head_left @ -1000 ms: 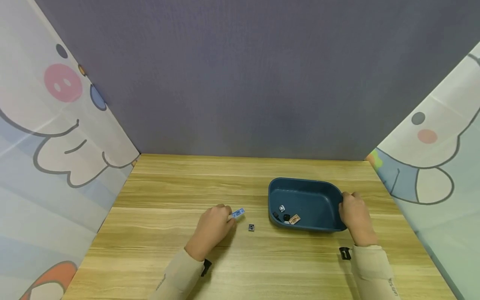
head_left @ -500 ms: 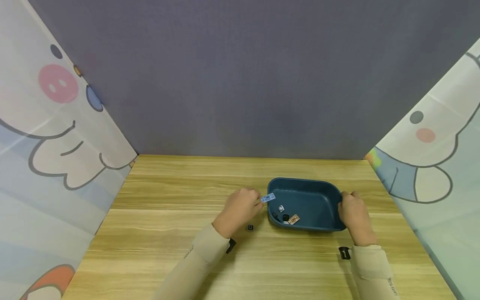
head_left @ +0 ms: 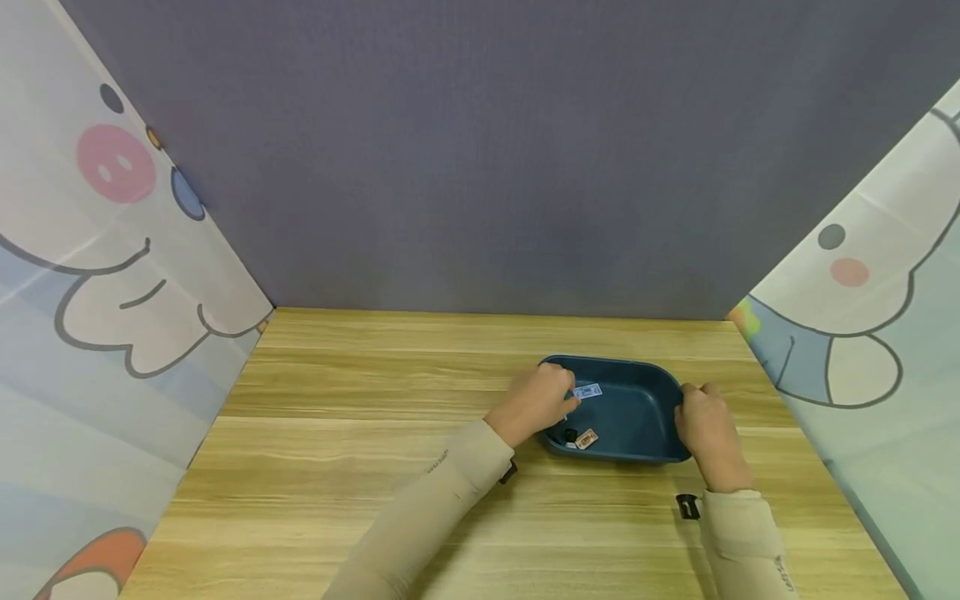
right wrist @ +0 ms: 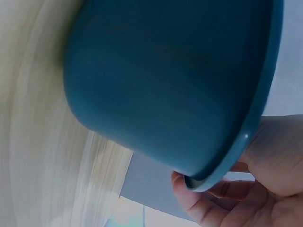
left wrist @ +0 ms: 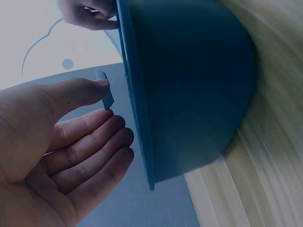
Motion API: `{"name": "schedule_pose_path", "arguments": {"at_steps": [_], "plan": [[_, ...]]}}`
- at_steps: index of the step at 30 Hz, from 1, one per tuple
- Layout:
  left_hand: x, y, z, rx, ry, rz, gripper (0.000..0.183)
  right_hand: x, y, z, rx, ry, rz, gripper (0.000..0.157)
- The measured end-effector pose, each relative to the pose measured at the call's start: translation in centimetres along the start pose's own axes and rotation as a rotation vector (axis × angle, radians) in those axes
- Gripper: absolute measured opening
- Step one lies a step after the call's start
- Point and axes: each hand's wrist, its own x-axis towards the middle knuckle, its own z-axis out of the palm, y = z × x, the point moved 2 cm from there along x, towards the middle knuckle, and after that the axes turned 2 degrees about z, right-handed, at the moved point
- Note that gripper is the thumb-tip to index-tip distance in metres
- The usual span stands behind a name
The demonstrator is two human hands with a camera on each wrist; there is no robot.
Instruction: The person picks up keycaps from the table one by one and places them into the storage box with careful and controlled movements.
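My left hand is over the left side of a dark blue plastic bin. Thumb and forefinger pinch a small light-blue printed rectangular piece, which in the left wrist view is a thin blue slab beside the bin's rim. On the bin's right end, my right hand grips the rim; in the right wrist view its fingers curl under the lip. Inside the bin lie a tan printed piece and a black piece. My left hand partly hides other small pieces there.
The bin stands on a wood-grain table. A grey wall panel rises behind the table, and cartoon-printed sheets flank it. Black wrist straps show by both cuffs.
My left hand has moved right and away from me with the light-blue piece, from the table to over the bin. A small dark square is now hidden by the left arm. The right hand stays put.
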Motion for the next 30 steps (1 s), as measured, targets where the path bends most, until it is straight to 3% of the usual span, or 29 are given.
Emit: {"name": "schedule_pose_path", "arguments": {"at_steps": [8, 17, 24, 30], "plan": [[0.9, 0.5, 0.3, 0.007, -0.010, 0.008, 0.022, 0.0, 0.0, 0.0, 0.009, 0.002, -0.008, 0.015], [0.8, 0.4, 0.7, 0.053, -0.039, -0.020, 0.028, 0.0, 0.0, 0.0, 0.006, -0.004, -0.002, 0.016], [-0.1, 0.0, 0.1, 0.021, -0.004, -0.023, 0.031, 0.0, 0.1, 0.1, 0.012, -0.013, 0.009, 0.022], [-1.8, -0.5, -0.6, -0.025, 0.036, -0.031, 0.032, 0.1, 0.1, 0.0, 0.016, -0.023, 0.018, 0.024]]}}
